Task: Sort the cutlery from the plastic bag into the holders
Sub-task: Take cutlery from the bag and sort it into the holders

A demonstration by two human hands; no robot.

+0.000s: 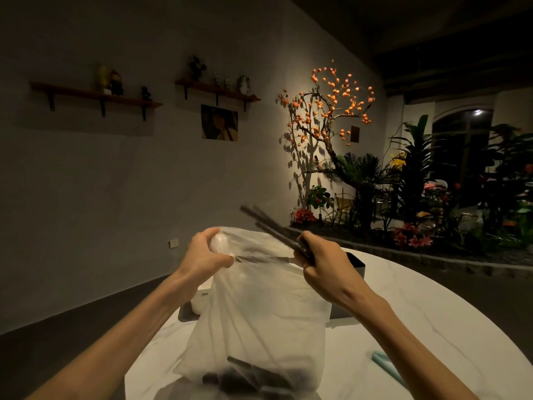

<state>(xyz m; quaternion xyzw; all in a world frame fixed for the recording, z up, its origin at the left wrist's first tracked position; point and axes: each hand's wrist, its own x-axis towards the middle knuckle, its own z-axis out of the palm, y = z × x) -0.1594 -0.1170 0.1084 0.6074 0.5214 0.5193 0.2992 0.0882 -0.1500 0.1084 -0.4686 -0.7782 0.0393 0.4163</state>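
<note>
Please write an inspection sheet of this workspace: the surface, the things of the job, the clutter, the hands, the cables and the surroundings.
Surface: white marbled table, rounded edge, dimly lit.
Job's things: translucent plastic bag held up over the table, dark cutlery at its bottom; dark chopsticks, blurred, pulled out at the bag's mouth; white holders mostly hidden behind the bag.
Clutter: a pale teal item on the table at right, kind unclear.
Hands: left hand grips the bag's rim; right hand grips the chopsticks.
Cables: nothing seen.
Surroundings: wall shelves with ornaments, a lit orange-fruited tree, a bed of plants.
</note>
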